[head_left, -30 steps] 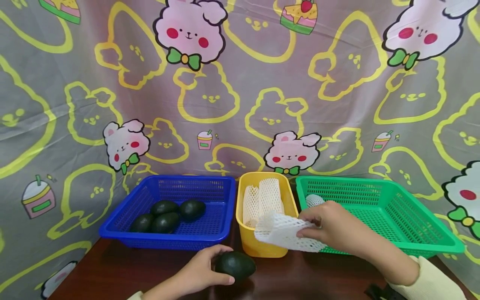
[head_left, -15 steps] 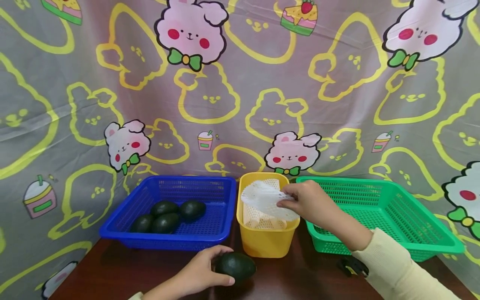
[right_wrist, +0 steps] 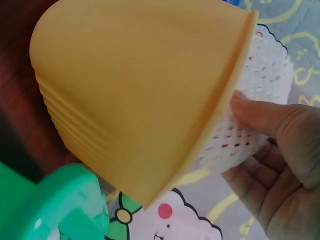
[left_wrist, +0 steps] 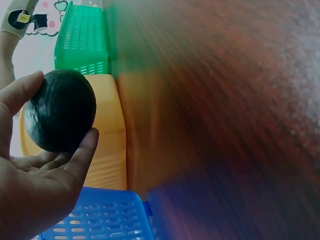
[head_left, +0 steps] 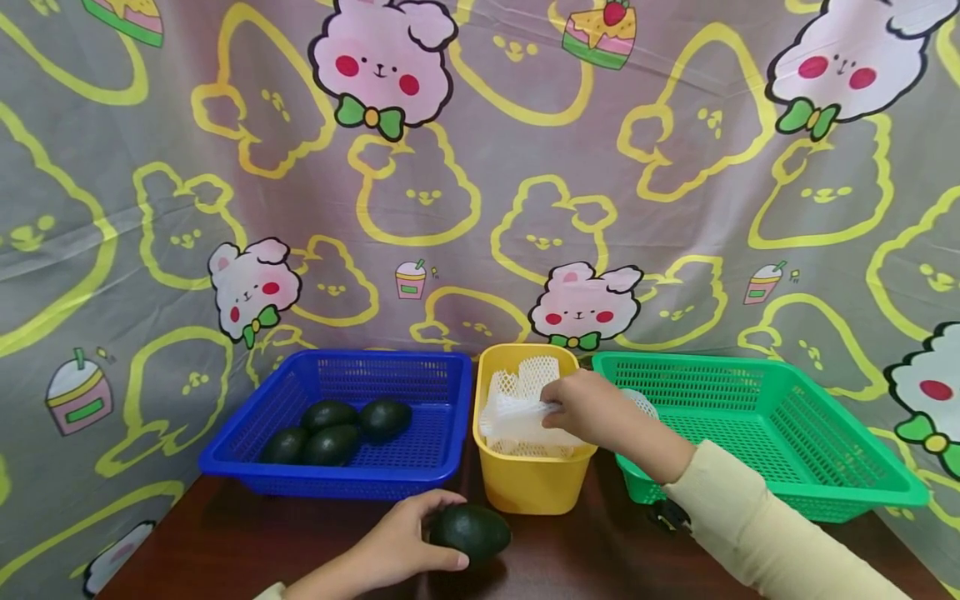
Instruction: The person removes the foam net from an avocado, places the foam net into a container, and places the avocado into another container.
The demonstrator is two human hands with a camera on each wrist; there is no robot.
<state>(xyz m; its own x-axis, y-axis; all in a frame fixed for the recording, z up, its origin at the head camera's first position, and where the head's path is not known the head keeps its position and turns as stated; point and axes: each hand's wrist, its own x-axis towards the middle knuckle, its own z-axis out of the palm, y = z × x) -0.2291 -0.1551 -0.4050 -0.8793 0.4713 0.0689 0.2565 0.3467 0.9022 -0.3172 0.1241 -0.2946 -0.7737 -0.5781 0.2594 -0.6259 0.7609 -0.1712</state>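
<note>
My left hand (head_left: pixel 401 537) grips a dark green avocado (head_left: pixel 472 533) just above the table, in front of the bins. In the left wrist view, thumb and fingers curl round the avocado (left_wrist: pixel 62 110). Over the yellow bin (head_left: pixel 534 485) my right hand (head_left: pixel 596 408) pinches a white foam net sleeve (head_left: pixel 513 421) between thumb and fingers. More foam net sleeves (head_left: pixel 538 372) stand in that bin behind it. The right wrist view shows the held sleeve (right_wrist: pixel 257 80) at the bin's rim, partly hidden by the bin's wall.
At the left, a blue basket (head_left: pixel 337 479) holds several avocados (head_left: pixel 330 446). A green basket (head_left: pixel 765 492) stands at the right, with a white netted piece (head_left: pixel 640 402) at its left end. A patterned cloth (head_left: pixel 465 167) hangs behind.
My right hand has carried the foam net sleeve from in front of the green basket leftward over the yellow bin, then lower toward its opening. The left hand and avocado look still.
</note>
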